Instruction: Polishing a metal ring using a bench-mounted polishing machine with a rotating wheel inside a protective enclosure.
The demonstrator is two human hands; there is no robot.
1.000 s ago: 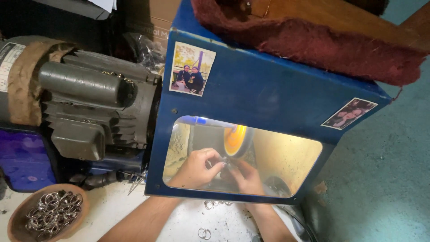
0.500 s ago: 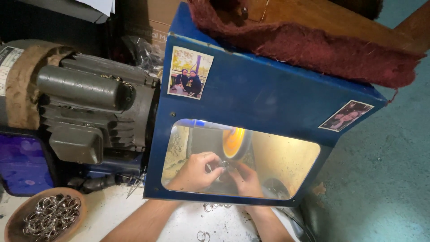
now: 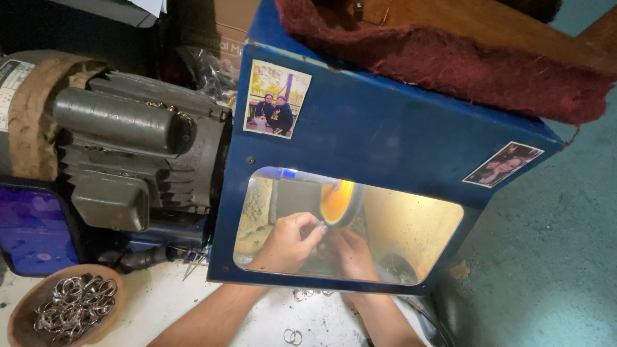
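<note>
Left hand point(image 3: 287, 241) and right hand point(image 3: 351, 254), close together inside the blue metal hood point(image 3: 385, 138), pinch a small silvery ring point(image 3: 322, 225) against the orange polishing wheel point(image 3: 338, 202). Outside, left, a brown clay bowl point(image 3: 26, 308) holds silvery metal rings point(image 3: 74, 307) below the grey electric motor point(image 3: 135, 151).

Behind the clear window of the blue metal hood point(image 3: 385, 135), the left hand point(image 3: 286, 241) and right hand point(image 3: 350, 254) pinch something too small to make out against the glowing orange wheel point(image 3: 337, 200), itself half hidden by the hood's panel. Left of the hood, the grey electric motor point(image 3: 122, 154) and the brown clay bowl of metal rings point(image 3: 67, 311) are cut off by the frame.
</note>
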